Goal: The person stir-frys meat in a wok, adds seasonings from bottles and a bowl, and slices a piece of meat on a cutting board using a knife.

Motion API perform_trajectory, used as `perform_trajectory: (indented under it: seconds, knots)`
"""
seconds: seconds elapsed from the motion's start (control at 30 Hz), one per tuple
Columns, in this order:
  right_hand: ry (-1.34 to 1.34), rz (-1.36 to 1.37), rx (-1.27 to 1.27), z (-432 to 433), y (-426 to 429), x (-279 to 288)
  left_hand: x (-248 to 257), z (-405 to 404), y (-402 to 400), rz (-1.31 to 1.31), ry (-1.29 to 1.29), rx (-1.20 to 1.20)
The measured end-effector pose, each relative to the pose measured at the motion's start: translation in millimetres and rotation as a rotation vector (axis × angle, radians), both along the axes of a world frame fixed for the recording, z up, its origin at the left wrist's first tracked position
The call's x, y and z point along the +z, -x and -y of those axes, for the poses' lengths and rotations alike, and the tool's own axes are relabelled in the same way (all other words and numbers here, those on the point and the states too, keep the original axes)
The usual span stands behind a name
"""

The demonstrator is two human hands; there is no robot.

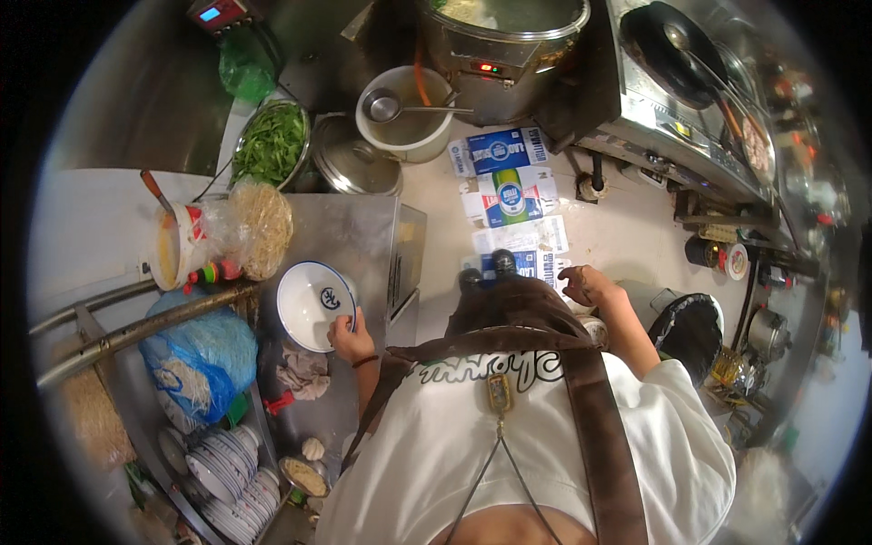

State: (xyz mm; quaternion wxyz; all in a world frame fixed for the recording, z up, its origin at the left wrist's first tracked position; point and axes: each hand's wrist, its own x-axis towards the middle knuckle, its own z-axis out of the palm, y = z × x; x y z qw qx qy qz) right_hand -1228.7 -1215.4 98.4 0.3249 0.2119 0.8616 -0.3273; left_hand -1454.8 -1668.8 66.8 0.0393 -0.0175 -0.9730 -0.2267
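My left hand [351, 336] grips the near right rim of a white bowl [303, 310] with a blue edge and a dark character inside. Nothing shows in the bowl, which is over the stainless steel counter [340, 225]. A crumpled cloth [305, 376] lies just below it on the counter. On my other side, my right hand [586, 285] hangs free over the floor with its fingers loosely apart. Close by it are a black-covered bin [688, 334] and flattened beer cartons [514, 194] spread on the floor.
A large steel cooker [504, 68] stands ahead, with a ladle [383, 106] resting on a white bucket [405, 146] beside it. A wok [657, 48] sits on the stove [654, 126] at right. Leafy greens [271, 143], bagged noodles [262, 228] and stacked bowls [221, 470] are at left.
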Motion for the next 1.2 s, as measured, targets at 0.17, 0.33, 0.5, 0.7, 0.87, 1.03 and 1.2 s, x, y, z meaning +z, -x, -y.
perform_trajectory:
  seconds: [0.17,0.33,0.5,0.7,0.87,1.03,1.2]
  knots:
    - [-0.086,-0.253,-0.21,15,-7,26,39,3,21,0.363,0.144,-0.099]
    - [-0.098,-0.258,-0.239,14,-14,46,85,-18,46,0.154,0.179,-0.218]
    - [-0.02,-0.253,-0.496,-3,-63,30,93,-119,58,0.11,0.086,-0.392]
    - [-0.259,-0.363,-0.656,-52,-152,16,108,-286,9,0.099,0.1,-0.732]
    - [-0.307,-0.288,-0.856,-113,-225,28,108,-439,-77,0.245,0.169,-0.966]
    - [-0.309,-0.354,-1.022,-188,-328,3,113,-581,-171,0.332,0.191,-1.217]
    - [-0.296,-0.415,-1.179,-265,-398,9,102,-667,-228,0.421,0.304,-1.398]
